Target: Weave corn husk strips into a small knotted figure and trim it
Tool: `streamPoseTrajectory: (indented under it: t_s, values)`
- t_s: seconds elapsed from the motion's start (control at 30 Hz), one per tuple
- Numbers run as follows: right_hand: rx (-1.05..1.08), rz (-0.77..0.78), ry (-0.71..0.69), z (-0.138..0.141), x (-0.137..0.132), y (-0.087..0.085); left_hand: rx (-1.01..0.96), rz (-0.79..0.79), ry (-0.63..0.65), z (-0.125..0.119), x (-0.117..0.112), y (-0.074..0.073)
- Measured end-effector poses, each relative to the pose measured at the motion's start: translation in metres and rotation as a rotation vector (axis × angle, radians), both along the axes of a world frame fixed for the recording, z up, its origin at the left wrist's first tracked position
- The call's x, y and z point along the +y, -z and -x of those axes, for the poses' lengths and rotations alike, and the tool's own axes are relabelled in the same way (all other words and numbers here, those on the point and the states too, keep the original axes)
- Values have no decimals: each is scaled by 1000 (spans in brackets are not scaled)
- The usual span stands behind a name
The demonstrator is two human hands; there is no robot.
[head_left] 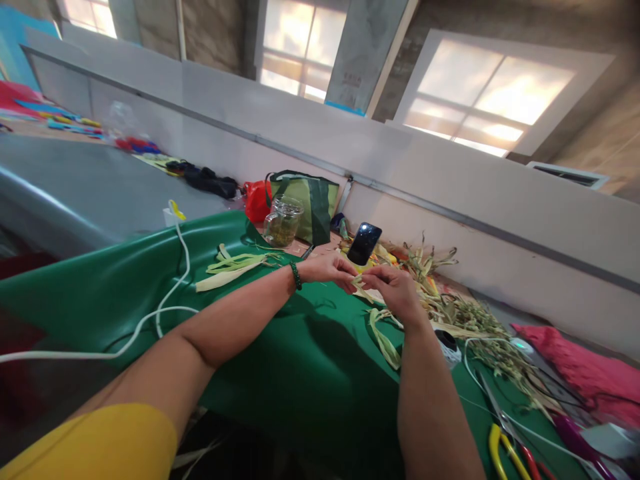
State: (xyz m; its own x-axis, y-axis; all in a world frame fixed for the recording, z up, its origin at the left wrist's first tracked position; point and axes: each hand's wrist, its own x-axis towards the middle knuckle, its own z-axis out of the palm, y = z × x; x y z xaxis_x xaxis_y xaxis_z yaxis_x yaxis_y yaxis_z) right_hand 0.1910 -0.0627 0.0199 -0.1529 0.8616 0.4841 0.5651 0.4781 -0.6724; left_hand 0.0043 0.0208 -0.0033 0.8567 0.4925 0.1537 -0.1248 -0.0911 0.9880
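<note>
Near the middle of the head view, my left hand (331,268), with a dark green bead bracelet (295,275) at the wrist, pinches a pale corn husk strip (358,283). From the other side my right hand (396,291) grips the same strip between thumb and fingers. The two hands almost meet, just above the green table cover (320,340). Below my right hand, a greenish husk piece (384,339) hangs down or lies on the cover; I cannot tell whether it joins the held strip. More husk strips (235,268) lie to the left.
A phone (365,243) stands beyond my hands. Behind are a glass jug (283,221) and a green bag (313,203). Dried husks and plants (465,317) are heaped at right, with scissors (505,427) closer. A white cable (173,293) crosses the left side.
</note>
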Motion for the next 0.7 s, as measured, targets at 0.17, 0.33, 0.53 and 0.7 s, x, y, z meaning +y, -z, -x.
streamPoseTrajectory:
  t_s: [0.17,0.33,0.53,0.7]
  values:
    - [-188,-85,145,1,3,3,-4,-1,-17,-2,-6,-1]
    - [-254,-165,245,2,5,5,-14,16,6,-2,-13,-5]
    - [-262,-217,296,5,4,5,23,-110,-40,0,-20,-13]
    - [-184,-216,287,9,6,9,40,-273,-98,-1,-20,-14]
